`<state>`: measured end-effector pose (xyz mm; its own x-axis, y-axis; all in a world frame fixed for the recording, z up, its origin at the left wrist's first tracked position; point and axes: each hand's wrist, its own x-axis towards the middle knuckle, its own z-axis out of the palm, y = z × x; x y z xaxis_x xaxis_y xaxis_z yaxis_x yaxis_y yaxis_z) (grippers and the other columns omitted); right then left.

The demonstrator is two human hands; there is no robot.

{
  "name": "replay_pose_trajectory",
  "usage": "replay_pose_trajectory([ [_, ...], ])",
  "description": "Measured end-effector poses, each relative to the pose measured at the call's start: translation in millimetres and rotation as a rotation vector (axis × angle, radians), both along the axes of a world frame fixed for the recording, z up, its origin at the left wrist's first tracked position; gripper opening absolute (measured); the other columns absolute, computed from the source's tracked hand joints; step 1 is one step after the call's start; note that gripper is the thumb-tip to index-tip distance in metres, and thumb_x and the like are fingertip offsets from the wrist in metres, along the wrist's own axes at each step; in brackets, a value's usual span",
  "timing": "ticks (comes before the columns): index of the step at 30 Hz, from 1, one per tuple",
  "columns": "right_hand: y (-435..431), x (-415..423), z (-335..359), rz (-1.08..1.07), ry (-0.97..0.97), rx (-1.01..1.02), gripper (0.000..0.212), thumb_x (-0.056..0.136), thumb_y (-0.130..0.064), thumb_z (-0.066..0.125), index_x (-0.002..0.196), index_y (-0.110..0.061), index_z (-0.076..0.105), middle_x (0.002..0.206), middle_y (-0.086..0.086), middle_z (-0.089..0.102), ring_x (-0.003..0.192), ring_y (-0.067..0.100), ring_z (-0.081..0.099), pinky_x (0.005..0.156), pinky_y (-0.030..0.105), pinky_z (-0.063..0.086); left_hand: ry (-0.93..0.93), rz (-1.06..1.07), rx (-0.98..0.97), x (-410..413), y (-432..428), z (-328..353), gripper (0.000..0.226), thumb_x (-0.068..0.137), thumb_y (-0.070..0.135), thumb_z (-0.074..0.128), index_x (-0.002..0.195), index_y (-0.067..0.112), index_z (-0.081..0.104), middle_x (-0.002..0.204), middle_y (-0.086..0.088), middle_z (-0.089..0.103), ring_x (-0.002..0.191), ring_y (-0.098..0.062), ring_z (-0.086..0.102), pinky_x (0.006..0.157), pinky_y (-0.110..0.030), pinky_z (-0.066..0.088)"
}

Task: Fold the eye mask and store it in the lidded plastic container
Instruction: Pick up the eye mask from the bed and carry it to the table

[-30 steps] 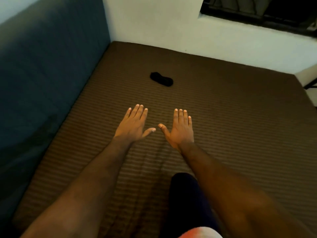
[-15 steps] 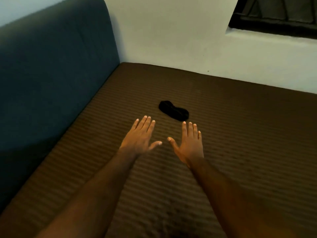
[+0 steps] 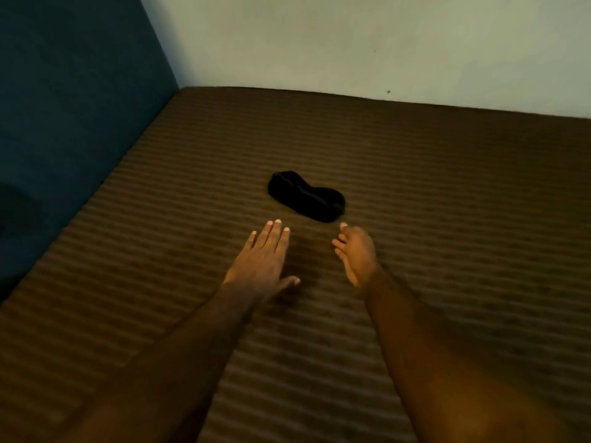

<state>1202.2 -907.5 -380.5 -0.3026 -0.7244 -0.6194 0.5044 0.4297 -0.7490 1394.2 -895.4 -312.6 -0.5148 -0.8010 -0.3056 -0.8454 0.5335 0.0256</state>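
Observation:
A black eye mask (image 3: 306, 200) lies flat on the brown striped mattress (image 3: 447, 251), slightly beyond both hands. My left hand (image 3: 263, 259) hovers palm down with fingers spread, a short way to the near left of the mask. My right hand (image 3: 356, 252) is turned on edge, fingers loosely curled and apart, its fingertips just short of the mask's near right end. Neither hand touches the mask or holds anything. No plastic container is in view.
A dark blue padded headboard (image 3: 70, 116) runs along the mattress's left side. A pale wall (image 3: 383, 43) closes off the far edge. The mattress stretches out to the right and toward me.
Both hands have reached forward toward the mask, which now sits lower and closer in view. My right hand has turned from flat to on edge with its fingers curling.

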Motion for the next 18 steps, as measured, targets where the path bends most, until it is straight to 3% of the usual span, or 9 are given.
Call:
replay_pose_trajectory([
  [3,-20.3,-7.9,-6.6,-0.075,-0.238,-0.057,0.047,0.105,-0.021,0.034,0.15,-0.009,0.03,0.152,0.025,0.035,0.139,0.037,0.039,0.113,0.04,0.031,-0.066,0.014,0.022,1.2,-2.7,-31.4,0.103,0.087,0.058,0.054,0.152,0.008,-0.009,0.162,-0.014,-0.009,0.149,-0.025,-0.01,0.121,-0.044,0.002],
  [8,-53.5,-18.2,-18.8,-0.101,-0.336,-0.03,0.055,0.104,-0.029,0.043,0.152,-0.008,0.027,0.154,0.028,0.03,0.141,0.038,0.035,0.115,0.043,0.029,-0.056,0.07,0.152,10.2,-3.1,-66.6,0.114,0.08,0.057,0.064,0.152,0.011,-0.011,0.162,-0.011,-0.013,0.149,-0.023,-0.012,0.12,-0.042,0.001],
  [13,-73.2,-15.5,-36.1,-0.135,-0.214,-0.045,0.055,0.095,-0.014,0.061,0.144,-0.002,0.04,0.145,0.02,0.047,0.132,0.033,0.048,0.103,0.04,0.043,-0.062,0.066,0.143,8.8,-13.3,-77.3,0.123,0.074,0.061,0.068,0.152,0.01,-0.013,0.161,-0.01,-0.016,0.148,-0.023,-0.014,0.121,-0.045,0.0],
  [18,-68.5,-2.2,-35.9,-0.257,-0.065,-0.038,0.041,0.09,0.01,0.059,0.129,0.005,0.049,0.11,0.019,0.059,0.095,0.026,0.061,0.093,0.039,0.053,-0.042,0.136,0.178,5.0,-12.4,-83.7,0.123,0.073,0.056,0.072,0.152,0.012,-0.012,0.161,-0.007,-0.017,0.149,-0.022,-0.014,0.121,-0.047,0.002],
])
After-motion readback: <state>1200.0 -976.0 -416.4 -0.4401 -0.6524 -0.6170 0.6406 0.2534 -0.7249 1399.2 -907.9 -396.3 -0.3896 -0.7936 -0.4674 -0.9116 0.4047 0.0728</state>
